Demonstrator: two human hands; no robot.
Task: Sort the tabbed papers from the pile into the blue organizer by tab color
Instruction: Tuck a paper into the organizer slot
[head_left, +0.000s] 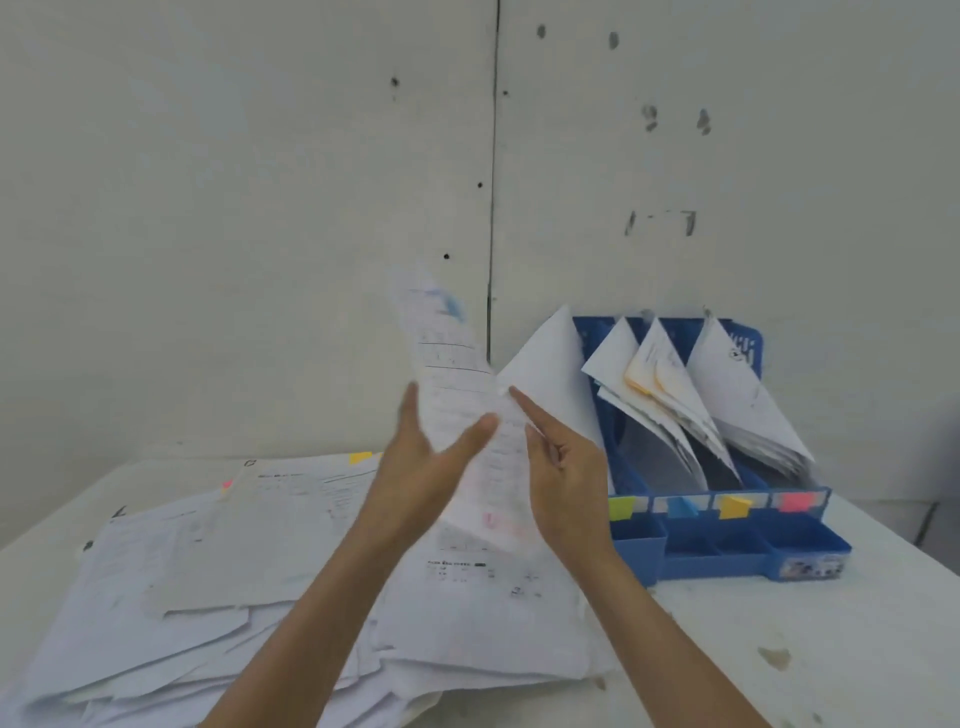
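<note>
Papers (234, 571) sprawl over white table (779, 649) against scuffed wall (260, 208).

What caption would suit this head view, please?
Left hand and right hand hold a sheet above the pile, beside the blue organizer.

The bare left forearm (322, 597) and the bare right forearm (649, 623) are seen at the near middle of the scene, uncovered down to the lower edge. The left hand (415, 467) and right hand (569, 483) are likewise bare, with long, slim fingers. Finer detail is lost to blur.
</note>
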